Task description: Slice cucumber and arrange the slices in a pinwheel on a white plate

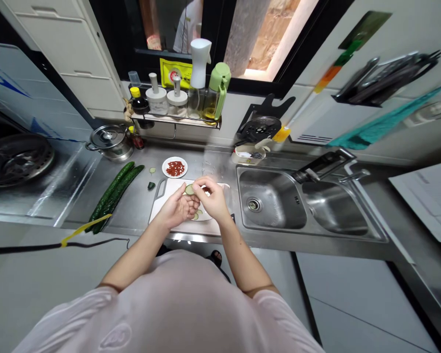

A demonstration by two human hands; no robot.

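Note:
Above the white cutting board (160, 205), my left hand (178, 206) is turned palm up and pinches a cucumber slice (189, 189) between thumb and fingers. My right hand (211, 198) meets it from the right, its thumb and forefinger closed on the same slice's edge. More cucumber slices (197, 214) lie below my hands on the board, partly covered by them. A white plate (176, 174) of chopped red pieces sits just behind the board. To the left are a dark green cucumber end (151, 186), a loose pale slice (152, 170) and two whole cucumbers (113, 193).
A double steel sink (272, 196) is on the right, with a black faucet (323, 164). A lidded pot (110, 141) stands at the back left, near the stove (18, 159). Bottles and jars fill a wall shelf (176, 119). A black cable (95, 241) crosses the counter's front left.

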